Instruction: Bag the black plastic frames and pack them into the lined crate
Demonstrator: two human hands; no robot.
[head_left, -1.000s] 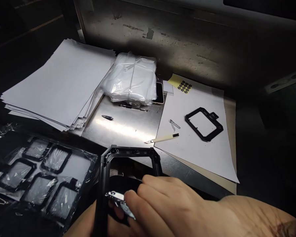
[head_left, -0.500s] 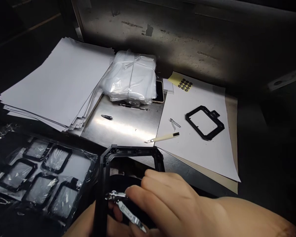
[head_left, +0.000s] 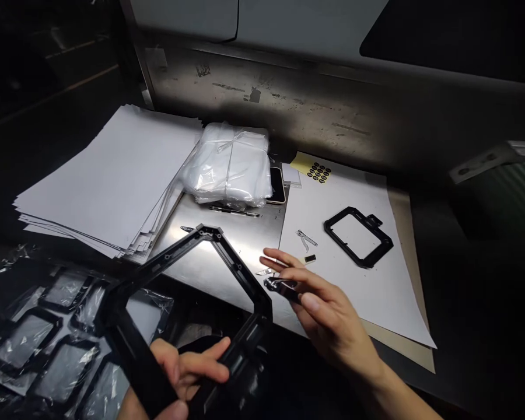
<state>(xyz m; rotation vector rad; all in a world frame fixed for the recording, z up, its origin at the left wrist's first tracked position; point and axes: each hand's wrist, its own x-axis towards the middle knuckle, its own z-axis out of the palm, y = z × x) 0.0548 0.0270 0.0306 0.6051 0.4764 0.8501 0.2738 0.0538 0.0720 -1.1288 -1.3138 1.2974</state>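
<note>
**One black frame (head_left: 166, 259) raised, one clipper (head_left: 282, 286) pinched**

The left hand (head_left: 188, 367) curls around the frame's near side, tilting it up over the bagged frames (head_left: 65, 373) at near left. At near right, the right hand (head_left: 328, 309) pinches the clipper between its fingertips, other fingers spread, above the steel desk (head_left: 262, 303). A second frame (head_left: 342, 217) lies on paper (head_left: 376, 303) at right.
</note>
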